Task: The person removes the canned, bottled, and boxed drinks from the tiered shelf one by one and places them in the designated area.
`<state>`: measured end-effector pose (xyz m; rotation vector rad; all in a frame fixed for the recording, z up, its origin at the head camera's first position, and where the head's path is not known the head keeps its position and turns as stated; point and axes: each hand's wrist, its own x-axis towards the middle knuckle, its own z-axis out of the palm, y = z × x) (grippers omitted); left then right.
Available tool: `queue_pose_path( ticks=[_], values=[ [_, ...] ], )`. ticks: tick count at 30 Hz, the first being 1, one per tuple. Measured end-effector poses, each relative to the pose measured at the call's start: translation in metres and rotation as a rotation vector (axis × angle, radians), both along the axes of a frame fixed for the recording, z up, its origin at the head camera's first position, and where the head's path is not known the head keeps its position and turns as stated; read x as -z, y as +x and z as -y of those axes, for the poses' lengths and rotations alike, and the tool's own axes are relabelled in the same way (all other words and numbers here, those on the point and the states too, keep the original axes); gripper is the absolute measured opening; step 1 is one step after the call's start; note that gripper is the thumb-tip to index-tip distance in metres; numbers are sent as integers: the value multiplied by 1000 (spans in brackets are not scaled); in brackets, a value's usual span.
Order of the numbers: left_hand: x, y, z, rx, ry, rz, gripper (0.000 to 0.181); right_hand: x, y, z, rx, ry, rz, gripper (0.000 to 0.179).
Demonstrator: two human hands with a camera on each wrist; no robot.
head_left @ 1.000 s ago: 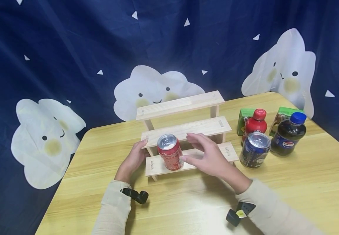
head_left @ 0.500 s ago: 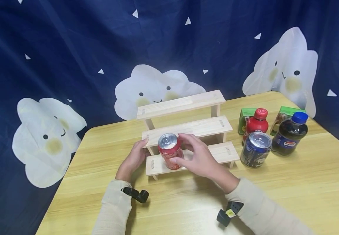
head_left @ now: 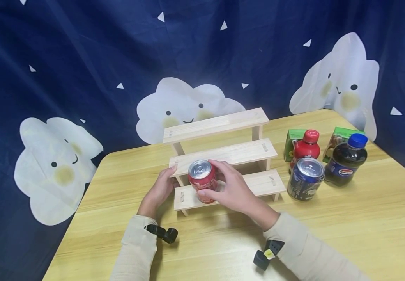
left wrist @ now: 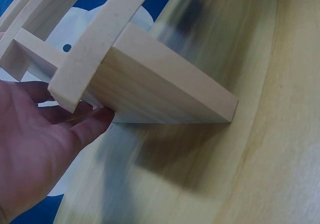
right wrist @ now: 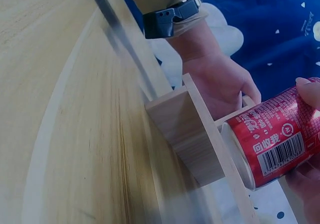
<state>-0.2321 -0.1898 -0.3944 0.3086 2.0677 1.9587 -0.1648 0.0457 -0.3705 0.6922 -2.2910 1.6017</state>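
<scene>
A red Coke can [head_left: 200, 180] stands on the lowest tier of a three-step wooden display stand [head_left: 230, 151], toward its left end. My right hand [head_left: 235, 192] grips the can from the right, thumb on the near side and fingers behind. In the right wrist view, the can's [right wrist: 280, 136] base is right at the tier's plank. At the stand's left end, my left hand [head_left: 159, 192] holds the middle tier, thumb on top. The left wrist view has this hand's fingers [left wrist: 95, 124] reaching under the stand, beside a side support.
Right of the stand are a dark blue can [head_left: 305, 181], a red-capped bottle [head_left: 306, 150] and a Pepsi bottle [head_left: 342, 164]. Two green cartons, one [head_left: 290, 147] partly hidden, stand behind them. A blue curtain [head_left: 195, 47] hangs behind the table [head_left: 118, 183].
My right hand has moved left onto the can, its thumb and fingers closing round it. Left hand, stand and can have stayed in place.
</scene>
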Motion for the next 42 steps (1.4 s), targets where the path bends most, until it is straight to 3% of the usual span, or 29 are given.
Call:
queue_pose_path(
  ticks=[20,28,37,42],
  values=[
    [0,1,-1,1,27,-9,49,-1,4,-5,52,-13,3,73],
    [1,1,0,4,23,-13,47,-2,10,-16,84,-17,-29,73],
    [1,1,-1,-8,29,-11,44,-3,18,-32,138,15,14,73],
    [1,1,0,4,13,-12,48,-3,24,-45,154,30,-24,72]
  ],
)
